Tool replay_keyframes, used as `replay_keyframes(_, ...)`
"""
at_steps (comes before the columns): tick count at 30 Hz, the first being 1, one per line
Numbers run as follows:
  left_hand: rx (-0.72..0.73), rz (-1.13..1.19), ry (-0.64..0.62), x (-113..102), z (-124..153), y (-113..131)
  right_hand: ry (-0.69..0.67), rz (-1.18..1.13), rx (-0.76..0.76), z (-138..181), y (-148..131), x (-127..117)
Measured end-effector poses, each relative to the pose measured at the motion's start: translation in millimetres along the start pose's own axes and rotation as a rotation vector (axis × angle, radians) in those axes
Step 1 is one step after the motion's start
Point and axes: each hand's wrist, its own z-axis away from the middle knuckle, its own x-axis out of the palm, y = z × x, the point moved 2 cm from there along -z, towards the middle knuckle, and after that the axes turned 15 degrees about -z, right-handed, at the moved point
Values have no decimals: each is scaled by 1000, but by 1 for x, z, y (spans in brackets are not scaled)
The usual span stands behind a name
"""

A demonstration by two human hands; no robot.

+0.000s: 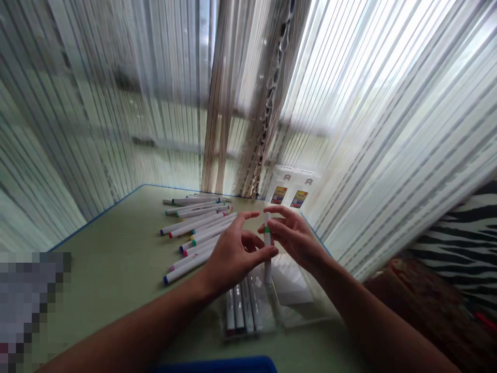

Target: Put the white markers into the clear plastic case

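Between my hands a white marker (267, 239) with a green band stands nearly upright. My right hand (295, 235) pinches its upper part with the fingertips. Lower down, the thumb of my left hand (236, 246) crosses in front of the marker, with curled fingers close against its side; the left index finger is stretched out. Below them lies a clear plastic case (267, 326) with several white markers (244, 305) side by side in its left part. The lower end of the held marker is over this case. A white insert (291, 285) shows in the right part.
Left of my hands, several loose markers (202, 225) with coloured ends lie on the pale green table (124, 248). The case's raised clear lid (297, 178) with two labels stands at the back. Sheer curtains (174, 103) hang behind. A blue object (221, 365) sits at the near edge.
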Motion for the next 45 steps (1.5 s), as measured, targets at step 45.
replay_keyframes(45,949,-1327,-385,19,48,32,-269,910,202,0,17,-12)
